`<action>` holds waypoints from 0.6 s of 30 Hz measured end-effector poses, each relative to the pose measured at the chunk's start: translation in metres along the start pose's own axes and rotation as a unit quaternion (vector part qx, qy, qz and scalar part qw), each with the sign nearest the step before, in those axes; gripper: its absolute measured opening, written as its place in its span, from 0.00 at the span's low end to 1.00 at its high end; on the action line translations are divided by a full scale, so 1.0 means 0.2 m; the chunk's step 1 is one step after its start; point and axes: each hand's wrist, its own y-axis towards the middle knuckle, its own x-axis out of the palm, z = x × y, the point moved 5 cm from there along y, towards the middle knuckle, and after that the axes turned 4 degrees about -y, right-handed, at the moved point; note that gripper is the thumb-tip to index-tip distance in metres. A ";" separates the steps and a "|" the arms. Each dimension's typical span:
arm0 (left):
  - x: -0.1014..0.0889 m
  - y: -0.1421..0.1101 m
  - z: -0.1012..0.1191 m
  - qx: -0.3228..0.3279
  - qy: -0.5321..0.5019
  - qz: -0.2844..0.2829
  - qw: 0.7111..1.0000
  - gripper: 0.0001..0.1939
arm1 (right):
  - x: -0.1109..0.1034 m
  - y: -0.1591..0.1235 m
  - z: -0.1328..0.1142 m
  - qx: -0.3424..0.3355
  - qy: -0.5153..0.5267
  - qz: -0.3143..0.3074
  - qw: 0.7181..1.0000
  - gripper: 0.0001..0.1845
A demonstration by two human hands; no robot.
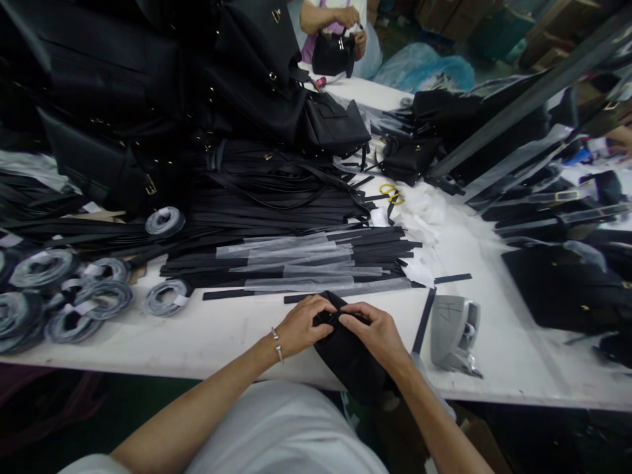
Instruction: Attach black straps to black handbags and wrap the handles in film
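A black handbag point(348, 359) lies tilted over the table's front edge, close to my body. My left hand point(303, 324) is closed on its upper end, thumb and fingers curled round the edge. From the other side my right hand point(378, 329) pinches the same end, its fingertips almost meeting those of the left. Whatever small part lies between the fingertips is too dark to make out. Just beyond my hands are black straps point(296, 263), some wrapped in clear plastic film. To the right of my right hand stands a grey tape dispenser point(451, 332).
Rolled straps point(168, 296) in plastic sit at the left. Black bags point(123, 85) are piled at the back left, with more bags point(563, 283) at the right. Yellow-handled scissors point(390, 193) lie beyond the straps. Across the table a co-worker's hands point(355, 29) handle a bag.
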 end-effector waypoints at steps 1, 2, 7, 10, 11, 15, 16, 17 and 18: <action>0.01 0.00 -0.01 0.001 0.006 0.004 1.000 0.15 | 0.00 0.00 0.01 0.002 -0.006 -0.001 1.000 0.12; 0.01 0.00 -0.01 0.000 0.012 0.010 1.000 0.16 | 0.00 -0.01 0.02 0.003 -0.015 -0.003 1.000 0.12; 0.05 0.02 -0.04 -0.002 0.006 -0.001 1.000 0.21 | 0.00 -0.03 0.06 -0.022 -0.091 -0.011 0.996 0.12; 0.04 0.03 -0.04 -0.008 -0.039 -0.019 0.999 0.19 | 0.01 -0.05 0.06 -0.042 -0.118 -0.011 0.992 0.10; 0.03 0.03 -0.04 -0.010 -0.054 -0.025 0.998 0.18 | 0.02 -0.06 0.06 -0.050 -0.126 -0.007 0.991 0.09; -0.01 0.08 -0.04 0.011 -0.096 -0.077 0.992 0.12 | 0.03 -0.07 0.05 -0.107 -0.161 0.022 0.981 0.08; -0.02 0.09 -0.05 0.026 -0.106 -0.097 0.989 0.11 | 0.03 -0.07 0.05 -0.126 -0.168 0.029 0.977 0.08; -0.03 0.11 -0.06 0.044 -0.118 -0.121 0.985 0.11 | 0.03 -0.07 0.04 -0.142 -0.174 0.036 0.974 0.09; -0.04 0.13 -0.07 0.062 -0.131 -0.148 0.978 0.11 | 0.03 -0.08 0.04 -0.154 -0.178 0.040 0.971 0.09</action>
